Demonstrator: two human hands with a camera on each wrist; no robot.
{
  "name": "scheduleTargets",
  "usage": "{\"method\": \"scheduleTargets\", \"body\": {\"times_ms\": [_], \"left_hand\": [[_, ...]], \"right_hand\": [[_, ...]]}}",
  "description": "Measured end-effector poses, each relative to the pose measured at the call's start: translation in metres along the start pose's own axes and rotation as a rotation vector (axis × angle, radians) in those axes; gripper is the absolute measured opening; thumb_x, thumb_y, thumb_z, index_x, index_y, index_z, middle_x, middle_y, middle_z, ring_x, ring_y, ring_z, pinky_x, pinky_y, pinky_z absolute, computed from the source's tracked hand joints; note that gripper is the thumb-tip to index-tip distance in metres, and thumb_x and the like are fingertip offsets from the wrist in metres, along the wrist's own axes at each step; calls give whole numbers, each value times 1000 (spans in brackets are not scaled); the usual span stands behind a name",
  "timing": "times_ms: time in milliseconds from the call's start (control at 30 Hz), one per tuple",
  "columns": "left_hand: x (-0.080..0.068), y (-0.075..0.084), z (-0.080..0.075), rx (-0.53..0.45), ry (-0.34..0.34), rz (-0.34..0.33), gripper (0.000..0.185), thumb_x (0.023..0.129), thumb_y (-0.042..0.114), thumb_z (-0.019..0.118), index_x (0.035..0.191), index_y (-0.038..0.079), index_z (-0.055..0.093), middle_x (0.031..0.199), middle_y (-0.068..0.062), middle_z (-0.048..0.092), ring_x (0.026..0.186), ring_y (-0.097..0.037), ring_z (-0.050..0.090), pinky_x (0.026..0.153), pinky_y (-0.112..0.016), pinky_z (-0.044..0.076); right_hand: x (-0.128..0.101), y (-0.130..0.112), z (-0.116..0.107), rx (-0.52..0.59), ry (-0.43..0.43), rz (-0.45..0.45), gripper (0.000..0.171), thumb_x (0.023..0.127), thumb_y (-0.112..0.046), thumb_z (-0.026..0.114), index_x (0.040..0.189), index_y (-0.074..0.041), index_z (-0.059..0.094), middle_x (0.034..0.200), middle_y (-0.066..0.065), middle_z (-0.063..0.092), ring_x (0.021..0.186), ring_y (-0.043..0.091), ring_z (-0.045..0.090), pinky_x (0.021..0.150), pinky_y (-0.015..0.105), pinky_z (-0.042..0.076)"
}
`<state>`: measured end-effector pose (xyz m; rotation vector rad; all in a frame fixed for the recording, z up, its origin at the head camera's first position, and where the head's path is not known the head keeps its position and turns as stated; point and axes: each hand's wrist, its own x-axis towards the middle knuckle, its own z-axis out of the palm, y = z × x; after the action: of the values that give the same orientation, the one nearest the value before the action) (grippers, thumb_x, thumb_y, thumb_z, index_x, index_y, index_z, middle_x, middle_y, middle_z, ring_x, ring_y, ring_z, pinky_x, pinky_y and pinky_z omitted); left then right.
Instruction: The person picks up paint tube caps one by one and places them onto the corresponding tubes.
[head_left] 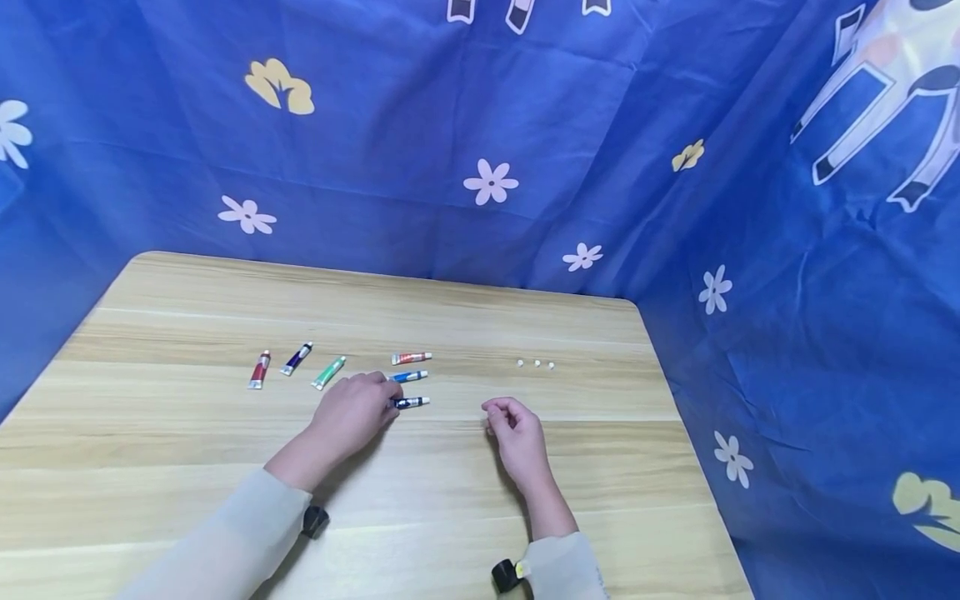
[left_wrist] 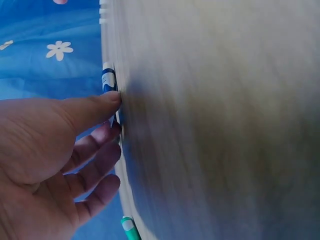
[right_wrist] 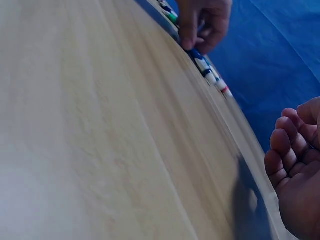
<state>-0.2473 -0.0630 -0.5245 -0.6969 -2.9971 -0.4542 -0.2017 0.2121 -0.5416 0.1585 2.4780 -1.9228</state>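
My left hand (head_left: 354,410) pinches the tail end of a dark blue paint tube (head_left: 412,402) between thumb and fingers; the tube lies on the table, its white tip pointing right. In the left wrist view, the thumb covers part of this tube (left_wrist: 108,77). Just behind it lie a lighter blue paint tube (head_left: 409,376), partly hidden by the hand, and an orange-red one (head_left: 412,358). To the right, my right hand (head_left: 519,437) is held over the table with loosely curled fingers and nothing visible in them. Its fingers (right_wrist: 281,142) also show in the right wrist view.
Left of the left hand lie a green paint tube (head_left: 328,372), a purple-blue one (head_left: 297,358) and a red one (head_left: 259,370). Three small white pieces (head_left: 537,363) sit in a row at the right. A blue patterned cloth (head_left: 420,150) hangs behind the wooden table (head_left: 525,325).
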Motion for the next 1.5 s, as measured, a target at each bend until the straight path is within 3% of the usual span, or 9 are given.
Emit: {"method": "scheduleTargets", "body": {"times_ms": [233,433,600,800,1000,1100,1267,1500], "left_hand": [[1,-2,-3,-21,18,7,22,91,22,88,109,11,81,95,-6,75,82,-24,71,76,-46,61],[-6,-9,-5,-37,51,-16,25,91,28,88,109,12,79,97,-6,76,85,-25,72,78,-49,61],[-11,-18,-9,-80,97,-81,34,95,34,84,119,11,76,109,-11,76,95,-32,73,82,-56,62],[-18,-29,-11,-169,148,-209,40,100,38,79,120,5,70,112,-16,73,90,-34,73,74,-54,62],[-25,-47,-13,-243,151,-317,32,105,27,71,122,1,68,124,-25,68,107,-44,71,86,-61,59],[-28,-55,-14,-253,156,-352,28,104,22,69,121,0,67,122,-28,66,104,-46,69,84,-61,58],[-29,-64,-17,-259,177,-372,23,104,16,68,118,-2,66,110,-27,63,94,-40,64,77,-58,57],[-27,-67,-19,-262,151,-392,24,105,14,67,120,-4,65,112,-30,63,98,-42,63,80,-59,56]], "right_hand": [[14,-1,-17,14,72,2,20,108,-11,64,115,5,73,97,27,70,86,22,65,80,23,57],[26,5,-26,6,83,1,18,107,-10,64,114,4,74,97,25,72,84,16,65,78,20,57],[36,11,-33,40,115,-19,17,105,-7,66,113,6,74,89,11,70,81,11,64,77,18,56],[48,20,-45,115,150,-30,18,104,-3,67,117,10,70,88,-7,63,83,7,61,77,17,55],[58,27,-58,112,191,-44,19,104,-2,67,119,10,69,96,-3,64,85,3,58,77,14,51],[64,29,-65,107,208,-59,19,104,-1,66,120,11,68,100,0,67,86,4,59,78,14,52],[75,32,-75,78,231,-79,17,104,1,66,118,10,69,95,-6,63,84,5,57,76,15,51],[85,33,-86,-19,227,-63,18,105,-6,68,119,6,70,102,-4,63,88,5,55,78,15,48]]}}
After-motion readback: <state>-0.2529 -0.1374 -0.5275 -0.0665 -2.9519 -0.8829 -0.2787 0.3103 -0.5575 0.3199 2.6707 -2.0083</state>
